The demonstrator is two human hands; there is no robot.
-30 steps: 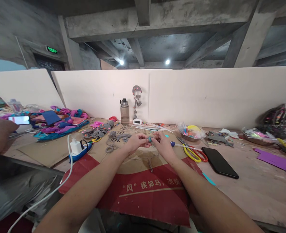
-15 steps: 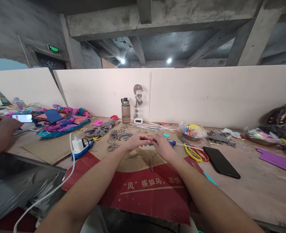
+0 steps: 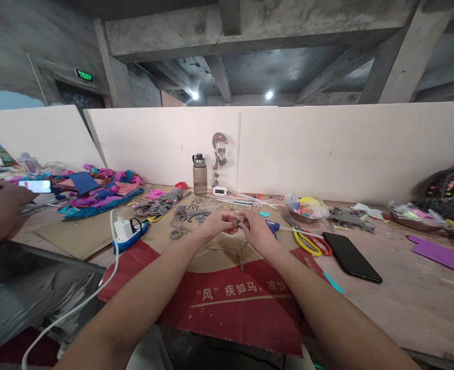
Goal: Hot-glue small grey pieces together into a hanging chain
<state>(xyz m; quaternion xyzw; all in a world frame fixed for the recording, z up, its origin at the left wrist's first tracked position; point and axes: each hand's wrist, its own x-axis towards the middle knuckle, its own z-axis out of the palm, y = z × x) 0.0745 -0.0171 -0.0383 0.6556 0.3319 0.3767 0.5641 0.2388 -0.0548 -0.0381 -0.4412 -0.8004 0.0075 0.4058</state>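
Now left hand (image 3: pixel 217 224) and right hand (image 3: pixel 256 228) fingers pinching small grey piece (image 3: pixel 238 222); hands closer together than before.

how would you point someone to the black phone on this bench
Start at the red and brown cardboard sheet under the person's arms and look to its right. The black phone lies flat on bare wood, just right of the yellow-handled scissors; it is the only dark, glossy slab there.

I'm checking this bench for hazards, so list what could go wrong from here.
The small grey piece is pinched between the fingertips of the left hand and right hand; it could slip into the clutter. The scissors lie close beside the right hand and might snag it. The white cable trails off the edge and could catch an arm.
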